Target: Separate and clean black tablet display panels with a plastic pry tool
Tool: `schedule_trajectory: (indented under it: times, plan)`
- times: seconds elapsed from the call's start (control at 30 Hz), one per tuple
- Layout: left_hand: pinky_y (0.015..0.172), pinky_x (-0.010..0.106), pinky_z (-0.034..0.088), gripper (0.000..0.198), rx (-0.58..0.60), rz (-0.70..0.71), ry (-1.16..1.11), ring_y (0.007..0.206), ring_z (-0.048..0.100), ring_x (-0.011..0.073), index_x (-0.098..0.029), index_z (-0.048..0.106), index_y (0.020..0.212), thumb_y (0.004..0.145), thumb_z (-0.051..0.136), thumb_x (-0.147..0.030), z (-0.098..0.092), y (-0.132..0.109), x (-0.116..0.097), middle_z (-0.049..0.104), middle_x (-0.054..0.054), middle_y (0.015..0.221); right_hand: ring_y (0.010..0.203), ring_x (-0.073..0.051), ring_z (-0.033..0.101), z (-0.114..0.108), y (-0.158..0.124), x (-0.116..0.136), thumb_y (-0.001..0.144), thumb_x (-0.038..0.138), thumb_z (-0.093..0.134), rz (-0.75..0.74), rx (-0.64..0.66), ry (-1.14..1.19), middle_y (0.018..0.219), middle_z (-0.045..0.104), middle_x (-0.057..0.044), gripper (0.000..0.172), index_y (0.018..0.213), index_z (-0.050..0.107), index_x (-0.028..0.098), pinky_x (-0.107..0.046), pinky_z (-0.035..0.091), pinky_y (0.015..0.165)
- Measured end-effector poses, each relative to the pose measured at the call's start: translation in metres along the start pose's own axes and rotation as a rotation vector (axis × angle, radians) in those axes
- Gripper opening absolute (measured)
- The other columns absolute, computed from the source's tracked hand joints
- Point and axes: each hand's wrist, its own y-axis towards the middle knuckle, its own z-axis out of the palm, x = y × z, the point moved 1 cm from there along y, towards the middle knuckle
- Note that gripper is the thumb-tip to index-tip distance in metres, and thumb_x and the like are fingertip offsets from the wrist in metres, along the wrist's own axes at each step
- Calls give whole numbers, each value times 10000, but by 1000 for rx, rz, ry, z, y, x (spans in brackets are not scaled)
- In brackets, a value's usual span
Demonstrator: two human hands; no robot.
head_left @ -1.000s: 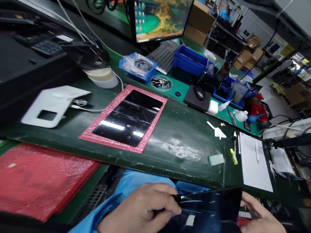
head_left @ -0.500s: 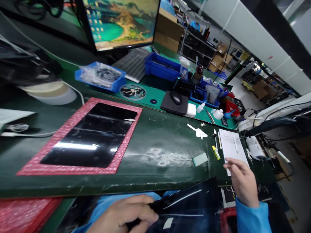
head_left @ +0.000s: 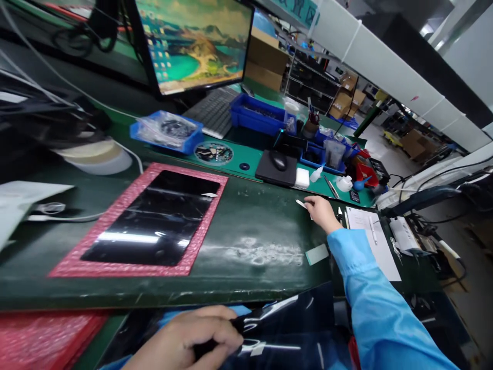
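Closest in my feed, the left hand [head_left: 188,341] is closed on the left edge of a dark glossy panel [head_left: 292,329]. It holds the panel low, just below the front lip of the green surface [head_left: 262,221]. I judge this panel thin, stiff and slick, likely glass-faced, so prone to cracking and smearing. It is best taken by its edges, as it is held now, not by its face.

The right hand [head_left: 321,213] is well apart from the panel, stretched out across the surface. Its fingers curl onto a small white strip [head_left: 301,204], though I cannot tell whether they actually pinch it. A pale green card [head_left: 317,254] lies just beside that sleeve, and a paper sheet [head_left: 372,241] lies to its right.

Further left, a second black panel [head_left: 154,218] lies flat on pink bubble wrap [head_left: 127,270]. Beyond these sit a mouse [head_left: 279,160] and a monitor [head_left: 192,41].
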Motion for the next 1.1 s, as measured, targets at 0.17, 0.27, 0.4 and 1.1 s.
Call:
schedule_trajectory:
  times: [0.17, 0.27, 0.4, 1.1]
  plan:
    - [809, 279, 703, 241, -11, -40, -56, 864, 894, 234, -405, 931, 905, 1000, 756, -269, -1, -11, -9, 920, -44, 904, 1191, -278, 863, 10, 36, 20, 1173, 452, 862, 3, 95, -77, 1415, 878, -91, 270, 1336, 846, 238, -517, 762, 1070]
    - [843, 260, 679, 263, 5, -45, -79, 866, 878, 194, -350, 924, 927, 1026, 726, -207, -4, -11, -16, 927, -36, 982, 1103, -254, 868, 8, 39, 26, 1182, 470, 847, -35, 91, -44, 1312, 893, -65, 258, 1257, 856, 223, -471, 763, 1013]
    - [864, 261, 672, 275, 1, -57, -126, 878, 877, 184, -330, 923, 940, 1012, 731, -147, -4, -6, -16, 923, -41, 976, 1042, -222, 866, -7, 20, 37, 1228, 510, 726, -121, -67, 103, 1121, 873, -38, 352, 1099, 824, 197, -434, 721, 1025]
    - [802, 162, 650, 305, 73, 43, -196, 822, 874, 113, -353, 951, 994, 1030, 768, -112, 6, 18, -21, 930, -66, 1002, 749, -201, 855, -80, -229, 58, 1013, 649, 990, -76, 180, 965, 750, 855, -21, 356, 973, 967, 296, -273, 731, 725]
